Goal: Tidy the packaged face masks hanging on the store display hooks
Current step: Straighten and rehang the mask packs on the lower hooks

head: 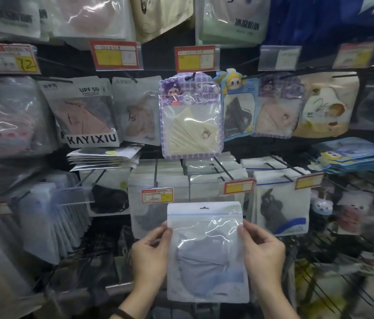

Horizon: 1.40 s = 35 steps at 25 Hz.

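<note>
Crowded hooks of bagged masks fill the wall ahead, and I pinch one white mask packet point(206, 252) upright by its side edges, left hand point(150, 254) and right hand point(263, 252) level, its hang hole point(204, 207) topmost, just below the hook with the middle price tag point(157, 195).
</note>
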### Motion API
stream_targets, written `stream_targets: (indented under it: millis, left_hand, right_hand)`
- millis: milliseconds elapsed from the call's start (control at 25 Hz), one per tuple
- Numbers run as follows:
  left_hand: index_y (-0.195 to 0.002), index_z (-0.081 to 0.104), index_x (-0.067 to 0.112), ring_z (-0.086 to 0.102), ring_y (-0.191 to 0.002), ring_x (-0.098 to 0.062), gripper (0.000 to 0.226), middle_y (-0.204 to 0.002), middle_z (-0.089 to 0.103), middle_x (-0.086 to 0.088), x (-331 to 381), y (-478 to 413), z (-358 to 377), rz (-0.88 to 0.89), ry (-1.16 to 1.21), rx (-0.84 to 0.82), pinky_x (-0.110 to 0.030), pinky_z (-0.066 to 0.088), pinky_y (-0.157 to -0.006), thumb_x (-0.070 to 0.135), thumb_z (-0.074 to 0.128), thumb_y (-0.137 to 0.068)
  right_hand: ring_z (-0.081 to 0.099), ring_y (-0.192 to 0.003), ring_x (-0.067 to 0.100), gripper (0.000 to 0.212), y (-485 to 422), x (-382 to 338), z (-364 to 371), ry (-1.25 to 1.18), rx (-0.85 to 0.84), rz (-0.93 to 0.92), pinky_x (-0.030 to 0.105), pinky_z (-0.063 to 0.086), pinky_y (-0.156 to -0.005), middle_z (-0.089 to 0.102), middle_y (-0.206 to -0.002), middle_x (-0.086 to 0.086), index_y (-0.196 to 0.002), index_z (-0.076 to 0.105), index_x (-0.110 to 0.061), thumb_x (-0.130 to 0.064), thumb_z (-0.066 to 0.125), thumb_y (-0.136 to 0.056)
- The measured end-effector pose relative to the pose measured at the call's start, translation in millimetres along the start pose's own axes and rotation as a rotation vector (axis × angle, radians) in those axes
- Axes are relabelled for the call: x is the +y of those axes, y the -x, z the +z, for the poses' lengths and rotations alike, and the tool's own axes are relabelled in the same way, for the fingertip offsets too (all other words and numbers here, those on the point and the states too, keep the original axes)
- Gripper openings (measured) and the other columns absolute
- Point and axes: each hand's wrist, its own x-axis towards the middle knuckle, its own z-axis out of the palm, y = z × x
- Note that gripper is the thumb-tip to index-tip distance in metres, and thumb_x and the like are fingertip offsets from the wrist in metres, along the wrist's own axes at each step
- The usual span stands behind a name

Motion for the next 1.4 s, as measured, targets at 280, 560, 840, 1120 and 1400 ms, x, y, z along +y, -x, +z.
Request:
stream_targets:
  millis: [280, 560, 840, 1120, 1400]
  left_hand:
    - [-0.098, 0.083, 0.031, 0.079, -0.080, -0.003, 0.016, -0.086, 0.083, 0.017, -1, 3, 20, -0.022, 0.024, 0.002, -0.023, 0.063, -0.077, 0.016, 0.084, -0.092]
    - [-0.098, 0.083, 0.036, 0.079, -0.086, 0.000, 0.016, -0.092, 0.083, 0.020, 1, 2, 27, -0.029, -0.005, -0.024, -0.011, 0.058, -0.070, 0.022, 0.085, -0.091]
    - [-0.108, 0.085, 0.032, 0.078, -0.086, 0.001, 0.017, -0.094, 0.082, 0.022, 22, -5, 51, 0.015, 0.005, -0.033, -0.028, 0.064, -0.081, 0.031, 0.086, -0.091]
    - [-0.108, 0.085, 0.030, 0.079, -0.091, -0.001, 0.016, -0.096, 0.083, 0.018, 32, -15, 67, 0.052, -0.002, -0.067, -0.035, 0.065, -0.091, 0.024, 0.085, -0.093]
    - [-0.107, 0.085, 0.026, 0.077, -0.091, 0.005, 0.015, -0.092, 0.082, 0.021, 23, -20, 73, 0.108, -0.103, -0.047, -0.028, 0.063, -0.088, 0.022, 0.084, -0.093]
  right_hand:
    - [0.080, -0.084, 0.010, 0.013, -14, 1, -18, 0.036, 0.020, -0.046, 0.037, 0.064, -0.085, 0.083, -0.086, -0.010, -0.095, 0.083, -0.026, -0.013, 0.085, -0.091]
    - [0.078, -0.083, 0.001, 0.017, -23, -1, -24, 0.041, -0.014, -0.051, 0.025, 0.060, -0.078, 0.082, -0.086, -0.017, -0.094, 0.080, -0.031, -0.015, 0.085, -0.092]
    - [0.078, -0.085, 0.004, 0.010, -46, -20, -24, -0.006, 0.059, -0.134, 0.027, 0.061, -0.080, 0.083, -0.088, -0.014, -0.099, 0.083, -0.028, -0.020, 0.083, -0.094]
    - [0.076, -0.081, -0.004, 0.015, -65, -29, -25, 0.058, 0.065, -0.170, 0.010, 0.057, -0.072, 0.081, -0.083, -0.022, -0.097, 0.081, -0.034, -0.019, 0.085, -0.092]
    - [0.074, -0.081, -0.002, 0.018, -77, -31, -23, 0.164, 0.079, -0.137, 0.026, 0.060, -0.082, 0.080, -0.083, -0.017, -0.094, 0.082, -0.038, -0.021, 0.084, -0.092]
